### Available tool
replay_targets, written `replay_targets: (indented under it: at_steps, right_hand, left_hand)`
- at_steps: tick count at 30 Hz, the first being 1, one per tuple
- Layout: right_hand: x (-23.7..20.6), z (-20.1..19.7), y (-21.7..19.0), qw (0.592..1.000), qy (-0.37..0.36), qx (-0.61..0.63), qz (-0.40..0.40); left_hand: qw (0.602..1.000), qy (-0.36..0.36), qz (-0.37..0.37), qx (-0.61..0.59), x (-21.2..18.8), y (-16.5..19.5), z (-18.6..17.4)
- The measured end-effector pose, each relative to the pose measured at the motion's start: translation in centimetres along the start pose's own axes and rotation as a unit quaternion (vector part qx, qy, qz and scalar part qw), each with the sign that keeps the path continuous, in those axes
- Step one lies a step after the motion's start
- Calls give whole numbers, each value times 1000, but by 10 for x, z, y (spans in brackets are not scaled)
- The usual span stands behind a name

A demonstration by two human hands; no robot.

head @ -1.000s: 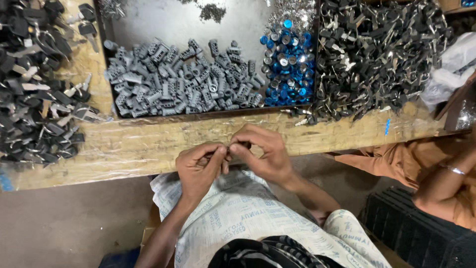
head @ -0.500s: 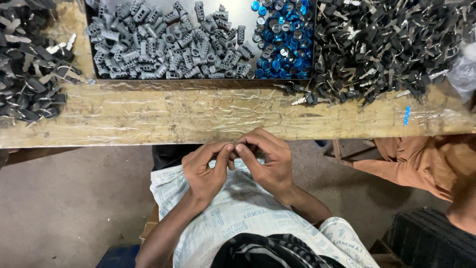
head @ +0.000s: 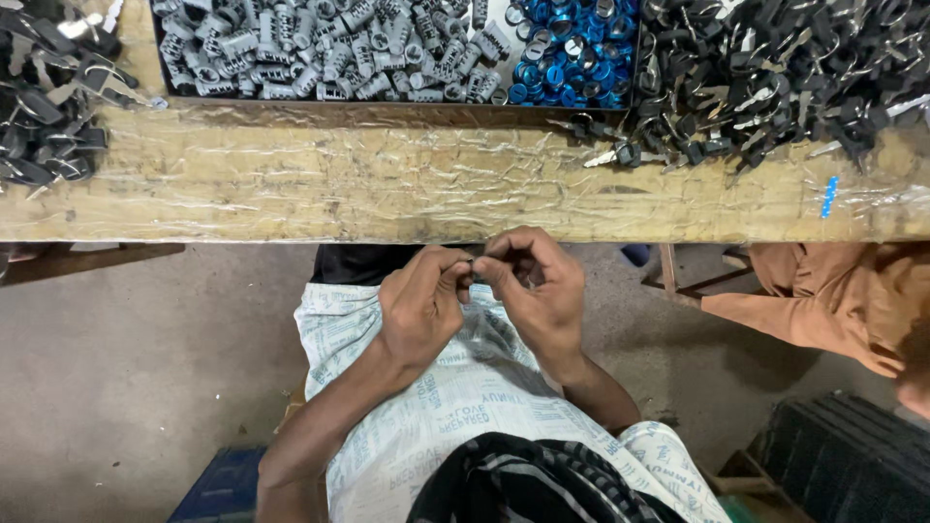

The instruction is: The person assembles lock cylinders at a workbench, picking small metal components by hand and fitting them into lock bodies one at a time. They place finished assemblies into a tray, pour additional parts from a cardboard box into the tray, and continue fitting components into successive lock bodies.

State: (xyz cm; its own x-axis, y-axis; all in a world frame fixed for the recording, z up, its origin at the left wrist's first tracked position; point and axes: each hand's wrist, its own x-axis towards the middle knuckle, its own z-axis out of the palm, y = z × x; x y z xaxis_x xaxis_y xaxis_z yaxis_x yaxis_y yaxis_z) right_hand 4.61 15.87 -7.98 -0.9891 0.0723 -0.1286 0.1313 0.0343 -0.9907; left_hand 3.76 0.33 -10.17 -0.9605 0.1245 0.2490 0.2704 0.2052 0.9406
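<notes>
Pinching a tiny dark metal part (head: 471,265) between their fingertips, the left hand (head: 421,308) and right hand (head: 535,286) meet over the lap, near the plastic-wrapped wooden bench (head: 387,184).

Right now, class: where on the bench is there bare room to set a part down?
The plastic-covered strip lies bare between the tray of grey parts and blue rings and the near edge. Crowded: black clips far left, black keys right.
</notes>
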Motion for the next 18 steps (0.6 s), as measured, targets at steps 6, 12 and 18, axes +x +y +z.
replay_targets:
  at_steps: [6,12,18]
  right_hand:
    - [6,1,21,992,-17,69,107]
    - [59,7,18,932,81,-302,-184]
    - [111,33,22,806,116,-488,-315]
  left_hand:
    - [996,-53,-51,-44,-4,-12,-22]
    - [928,38,-262,-263,8,-32,-69]
    - [913,111,-240,-310,36,-52,-99]
